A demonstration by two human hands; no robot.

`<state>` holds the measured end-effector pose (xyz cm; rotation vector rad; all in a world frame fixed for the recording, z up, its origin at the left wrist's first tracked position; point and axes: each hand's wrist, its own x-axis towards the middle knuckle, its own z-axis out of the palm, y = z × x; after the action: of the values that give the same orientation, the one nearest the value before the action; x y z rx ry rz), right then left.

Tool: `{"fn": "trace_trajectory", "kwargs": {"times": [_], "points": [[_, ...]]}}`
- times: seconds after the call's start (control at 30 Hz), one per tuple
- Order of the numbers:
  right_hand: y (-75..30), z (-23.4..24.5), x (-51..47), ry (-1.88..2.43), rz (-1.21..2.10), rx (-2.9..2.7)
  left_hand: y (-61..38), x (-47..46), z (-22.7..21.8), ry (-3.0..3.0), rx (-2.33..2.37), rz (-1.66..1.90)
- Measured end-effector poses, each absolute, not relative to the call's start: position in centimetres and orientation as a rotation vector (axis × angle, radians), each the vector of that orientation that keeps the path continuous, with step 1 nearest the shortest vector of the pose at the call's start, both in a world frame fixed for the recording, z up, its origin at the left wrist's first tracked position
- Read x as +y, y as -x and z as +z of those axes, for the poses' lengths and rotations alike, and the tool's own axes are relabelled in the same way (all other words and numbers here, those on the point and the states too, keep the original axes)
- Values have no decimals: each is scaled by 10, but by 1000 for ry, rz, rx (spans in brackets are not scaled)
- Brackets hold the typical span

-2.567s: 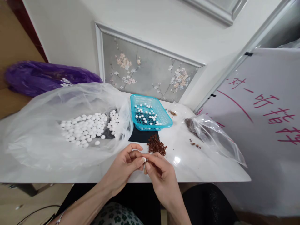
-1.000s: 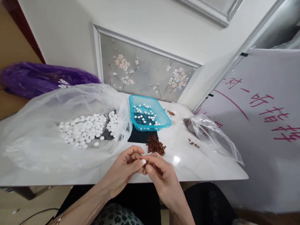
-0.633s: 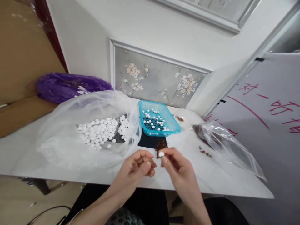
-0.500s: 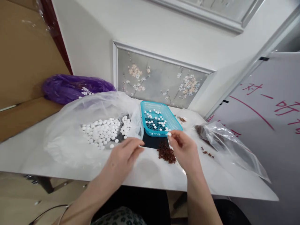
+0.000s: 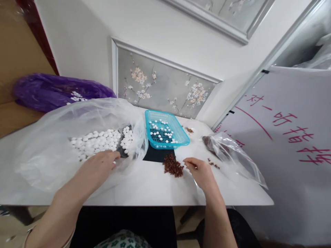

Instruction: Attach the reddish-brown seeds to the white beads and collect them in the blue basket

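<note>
My left hand [image 5: 97, 168] reaches left into the mouth of a large clear plastic bag [image 5: 51, 151]. Its fingers are stretched out and open, the tips at the near edge of a heap of white round beads [image 5: 95, 141]. My right hand [image 5: 201, 173] rests on the white table [image 5: 144, 187], just right of a small pile of reddish-brown bits [image 5: 172, 166]. Its thumb and forefinger are pinched together; what they hold is too small to see. A blue plastic basket [image 5: 168, 145] holding several white beads stands behind the pile on a black mat [image 5: 156, 155].
A small clear zip bag [image 5: 232, 155] with brown bits lies right of my right hand, loose bits beside it. A purple bag [image 5: 51, 91] lies at the far left. A whiteboard with red writing [image 5: 284, 144] leans at the right. The wall has a flowered panel [image 5: 165, 86].
My hands had worked a white bead together near the table's front edge. The right hand carried it to the basket and came back beside the brown pile; the left hand moved into the clear bag.
</note>
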<state>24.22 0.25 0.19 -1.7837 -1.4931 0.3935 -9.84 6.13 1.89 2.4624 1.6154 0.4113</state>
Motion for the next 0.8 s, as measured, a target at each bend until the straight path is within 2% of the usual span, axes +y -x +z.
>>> {"fn": "trace_trajectory", "kwargs": {"times": [0.13, 0.27, 0.53, 0.8], "points": [[-247, -13, 1, 1836, 379, -1497, 81, 54, 36, -2387, 1581, 766], [-242, -16, 3, 1822, 357, -1497, 49, 28, 54, -1970, 1262, 1099], [-234, -12, -13, 1680, 462, -1347, -1, 7, 17, -884, 705, 815], [-209, -12, -19, 1421, 765, -1235, -7, 0, 9, -745, 614, 752]]}}
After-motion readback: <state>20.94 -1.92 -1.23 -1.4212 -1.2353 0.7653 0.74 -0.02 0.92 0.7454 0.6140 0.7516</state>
